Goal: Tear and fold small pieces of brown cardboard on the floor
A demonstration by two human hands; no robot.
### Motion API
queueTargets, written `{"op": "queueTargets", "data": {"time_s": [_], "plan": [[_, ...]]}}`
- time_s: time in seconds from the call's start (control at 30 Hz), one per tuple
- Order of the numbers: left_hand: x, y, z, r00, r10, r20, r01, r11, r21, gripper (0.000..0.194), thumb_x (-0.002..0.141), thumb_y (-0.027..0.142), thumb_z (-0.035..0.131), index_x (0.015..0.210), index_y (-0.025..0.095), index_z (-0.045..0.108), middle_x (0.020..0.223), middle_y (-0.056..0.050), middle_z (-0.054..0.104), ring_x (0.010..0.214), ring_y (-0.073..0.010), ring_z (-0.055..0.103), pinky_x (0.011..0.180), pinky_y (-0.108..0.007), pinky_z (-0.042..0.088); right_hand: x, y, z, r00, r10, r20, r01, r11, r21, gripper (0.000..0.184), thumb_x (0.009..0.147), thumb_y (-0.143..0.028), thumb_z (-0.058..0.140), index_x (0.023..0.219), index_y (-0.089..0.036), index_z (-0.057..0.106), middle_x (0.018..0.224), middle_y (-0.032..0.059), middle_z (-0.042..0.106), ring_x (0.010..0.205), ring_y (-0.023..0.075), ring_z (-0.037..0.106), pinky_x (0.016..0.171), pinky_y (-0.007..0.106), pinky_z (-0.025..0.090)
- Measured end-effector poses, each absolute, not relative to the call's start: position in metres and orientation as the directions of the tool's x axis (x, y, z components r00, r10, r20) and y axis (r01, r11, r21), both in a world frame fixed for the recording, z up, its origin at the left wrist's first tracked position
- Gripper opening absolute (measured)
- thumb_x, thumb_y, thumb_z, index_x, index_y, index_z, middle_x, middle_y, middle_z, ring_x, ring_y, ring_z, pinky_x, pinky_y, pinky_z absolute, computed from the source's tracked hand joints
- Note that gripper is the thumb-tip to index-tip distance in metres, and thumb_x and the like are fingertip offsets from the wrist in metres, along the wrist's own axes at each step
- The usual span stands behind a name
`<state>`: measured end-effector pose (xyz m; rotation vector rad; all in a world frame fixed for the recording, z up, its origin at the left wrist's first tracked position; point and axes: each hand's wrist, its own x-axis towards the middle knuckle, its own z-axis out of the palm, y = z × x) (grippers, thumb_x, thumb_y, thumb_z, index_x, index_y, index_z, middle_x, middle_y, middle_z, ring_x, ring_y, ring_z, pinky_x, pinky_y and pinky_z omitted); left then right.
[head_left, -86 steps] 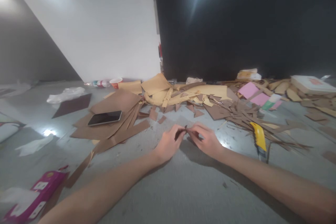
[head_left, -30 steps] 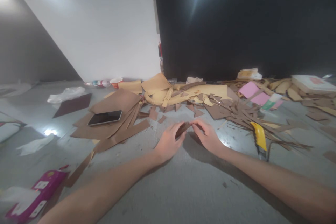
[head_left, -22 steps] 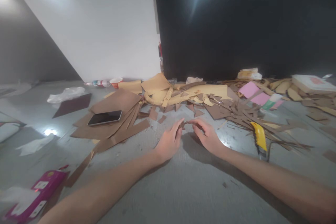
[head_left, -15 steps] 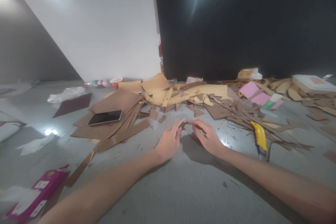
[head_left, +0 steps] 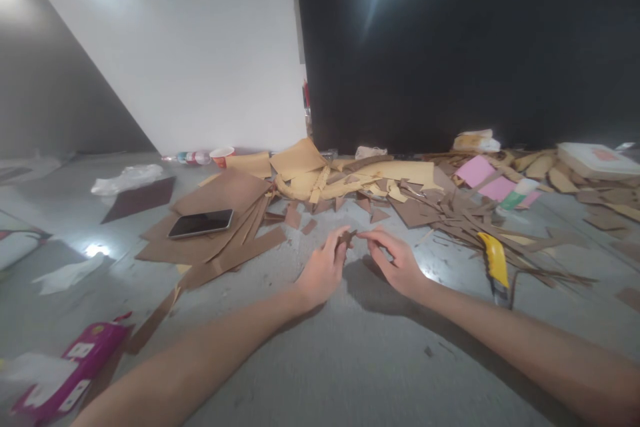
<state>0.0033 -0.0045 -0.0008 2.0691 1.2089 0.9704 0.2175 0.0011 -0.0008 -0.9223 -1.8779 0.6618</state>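
In the middle of the table, my left hand pinches a small brown cardboard piece between thumb and fingers. My right hand faces it from the right, its index fingertip and thumb bent around the piece's other end. The piece looks thin and uneven, and the fingers cover part of it. Just beyond the hands lie small brown triangular scraps. A yellow-handled utility knife rests to the right of my right hand.
Left of the hands, a phone lies on brown sheets. A magenta power strip is at the near left. Heaped scraps, pink paper and a white box fill the far right. A paper cup stands at the back.
My left fingers have shifted slightly, and more of the small cardboard piece shows between the hands. The arms and surrounding things stay where they were.
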Motion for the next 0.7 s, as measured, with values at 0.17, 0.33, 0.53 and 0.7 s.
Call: {"op": "queueTargets", "data": {"time_s": [0.17, 0.33, 0.53, 0.7], "plan": [[0.0036, -0.0036, -0.0021, 0.328, 0.888, 0.321, 0.491, -0.451, 0.746, 0.038, 0.113, 0.038, 0.032, 0.148, 0.027, 0.043, 0.109, -0.005, 0.074, 0.081, -0.0154, 0.069, 0.076, -0.028, 0.054, 0.2171, 0.0003, 0.0014, -0.319, 0.814, 0.486, 0.306, 0.574, -0.760, 0.030, 0.107, -0.031, 0.046, 0.124, -0.024, 0.069, 0.098, 0.0076, 0.064, 0.082, 0.0198, 0.062, 0.075, 0.032, 0.053], [0.0040, -0.0038, -0.0027, 0.325, 0.888, 0.327, 0.470, -0.451, 0.759, 0.037, 0.113, 0.037, 0.032, 0.147, 0.026, 0.042, 0.108, -0.005, 0.074, 0.082, -0.0156, 0.070, 0.078, -0.029, 0.055, 0.2174, -0.0016, 0.0044, -0.336, 0.793, 0.508, 0.299, 0.602, -0.741, 0.031, 0.107, -0.032, 0.045, 0.125, -0.025, 0.070, 0.095, 0.0072, 0.063, 0.083, 0.0205, 0.062, 0.076, 0.033, 0.053], [0.0038, -0.0036, -0.0032, 0.326, 0.887, 0.326, 0.468, -0.451, 0.760, 0.037, 0.112, 0.038, 0.032, 0.147, 0.026, 0.041, 0.107, -0.005, 0.074, 0.079, -0.0159, 0.070, 0.074, -0.028, 0.055, 0.2182, -0.0037, 0.0056, -0.362, 0.777, 0.516, 0.284, 0.619, -0.732, 0.032, 0.107, -0.030, 0.045, 0.127, -0.025, 0.070, 0.095, 0.0071, 0.063, 0.083, 0.0201, 0.062, 0.075, 0.032, 0.053], [0.0040, -0.0030, -0.0029, 0.332, 0.885, 0.327, 0.468, -0.456, 0.757, 0.037, 0.113, 0.038, 0.032, 0.146, 0.026, 0.041, 0.104, -0.004, 0.073, 0.076, -0.0147, 0.068, 0.072, -0.027, 0.054, 0.2184, -0.0026, 0.0041, -0.371, 0.769, 0.520, 0.274, 0.626, -0.730, 0.032, 0.107, -0.029, 0.045, 0.128, -0.025, 0.069, 0.095, 0.0068, 0.062, 0.082, 0.0194, 0.062, 0.075, 0.031, 0.053]]}}
